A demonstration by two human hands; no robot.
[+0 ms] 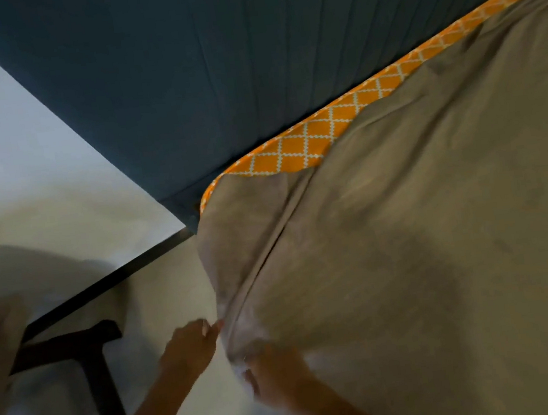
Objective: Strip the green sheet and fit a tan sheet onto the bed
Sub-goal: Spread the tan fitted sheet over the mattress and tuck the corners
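1. No green sheet shows anywhere in view, so we judge the stripping done. The tan sheet already lies over most of the mattress, filling the picture from 1 o'clock round to 6 o'clock.

2. What is left, as we read it: an orange diamond-patterned strip of mattress is uncovered along the dark blue headboard, running from the centre toward 2 o'clock, so that edge is not yet pulled over. The near side is being fitted at this moment.

3. Our left hand, at about 7 o'clock, has its fingers curled and pinches the sheet's hem at the bed's side. Our right hand, at 6 o'clock, grips a bunched fold of the same edge just beside it.

4. The sheet looks soft and thin, a dull grey-tan, with a long raised crease running from the hands up toward the corner at 12 o'clock, and shallow wrinkles across the top. Motion blur hides whether the hem is elastic.

5. At 8 o'clock a black frame stands on the pale floor.
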